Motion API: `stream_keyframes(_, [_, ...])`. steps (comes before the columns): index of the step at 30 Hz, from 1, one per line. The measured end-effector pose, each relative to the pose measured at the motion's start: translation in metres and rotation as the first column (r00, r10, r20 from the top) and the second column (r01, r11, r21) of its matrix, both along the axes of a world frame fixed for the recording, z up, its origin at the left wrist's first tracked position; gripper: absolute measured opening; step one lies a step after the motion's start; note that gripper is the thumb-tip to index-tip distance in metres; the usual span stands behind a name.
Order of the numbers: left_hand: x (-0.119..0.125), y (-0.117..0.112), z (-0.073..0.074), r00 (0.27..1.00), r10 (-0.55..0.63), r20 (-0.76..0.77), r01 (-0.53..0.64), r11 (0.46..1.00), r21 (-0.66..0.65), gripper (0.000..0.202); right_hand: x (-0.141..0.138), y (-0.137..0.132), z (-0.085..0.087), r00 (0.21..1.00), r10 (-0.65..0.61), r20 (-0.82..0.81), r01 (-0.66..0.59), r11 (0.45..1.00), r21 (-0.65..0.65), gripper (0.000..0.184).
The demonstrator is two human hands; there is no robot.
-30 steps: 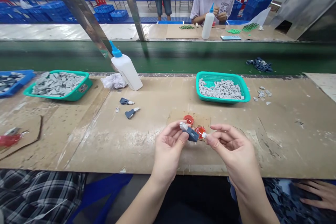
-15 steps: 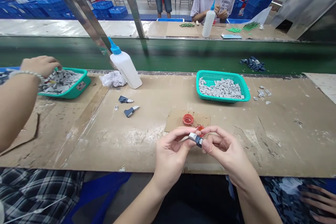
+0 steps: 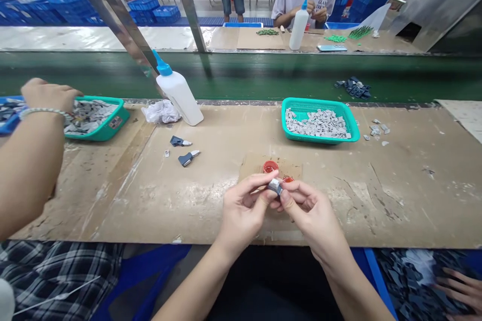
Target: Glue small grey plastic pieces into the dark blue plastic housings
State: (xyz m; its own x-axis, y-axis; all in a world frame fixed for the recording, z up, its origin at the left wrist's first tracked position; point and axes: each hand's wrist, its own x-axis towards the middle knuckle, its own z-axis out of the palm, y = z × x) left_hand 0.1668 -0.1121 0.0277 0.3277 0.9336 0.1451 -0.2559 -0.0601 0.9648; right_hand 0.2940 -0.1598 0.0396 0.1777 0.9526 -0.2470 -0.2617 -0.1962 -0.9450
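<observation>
My left hand [image 3: 243, 210] and my right hand [image 3: 307, 213] meet above the near edge of the cardboard-covered bench [image 3: 395, 195]. Both pinch one small grey-blue plastic part with a white end [image 3: 274, 186] between thumbs and fingertips. Just behind it sit two small red caps [image 3: 270, 166] on a cardboard scrap. Two more grey-blue parts [image 3: 188, 157] lie on the bench to the left. A teal basket of small grey pieces [image 3: 319, 121] stands behind my right hand.
A white glue bottle with a blue nozzle [image 3: 176, 91] leans beside crumpled tissue. A neighbour's arm [image 3: 30, 155] reaches into a second teal basket [image 3: 98, 118] at left. A green conveyor belt [image 3: 244, 75] runs behind; a person works across it. Another hand [image 3: 457, 283] shows bottom right.
My hands have come together; the small white piece from my right hand now sits pressed against the grey-blue part. The neighbour's arm came in and reached into the left basket.
</observation>
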Motion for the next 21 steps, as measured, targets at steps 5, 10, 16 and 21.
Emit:
stream_keyframes(5, [0.006,0.009,0.002,0.992,0.008,0.128,0.031,0.952,-0.304,0.032,-0.002,0.004,0.006,0.995,-0.083,0.059,0.085,0.996,-0.016,0.03])
stream_keyframes(10, [0.01,0.005,0.008,0.973,-0.006,0.229,0.109,0.89,-0.443,0.039,-0.001,-0.002,0.011,0.998,-0.051,0.048,0.052,0.999,-0.009,0.037])
stream_keyframes(16, [0.005,0.002,0.012,0.972,-0.047,0.229,0.152,0.871,-0.468,0.036,-0.003,-0.008,0.015,0.995,0.007,0.099,-0.006,1.0,-0.01,0.038])
stream_keyframes(21, [0.005,0.003,0.014,0.976,-0.047,0.213,0.156,0.831,-0.533,0.03,-0.001,-0.012,0.019,0.978,0.025,0.205,-0.023,1.0,-0.009,0.036])
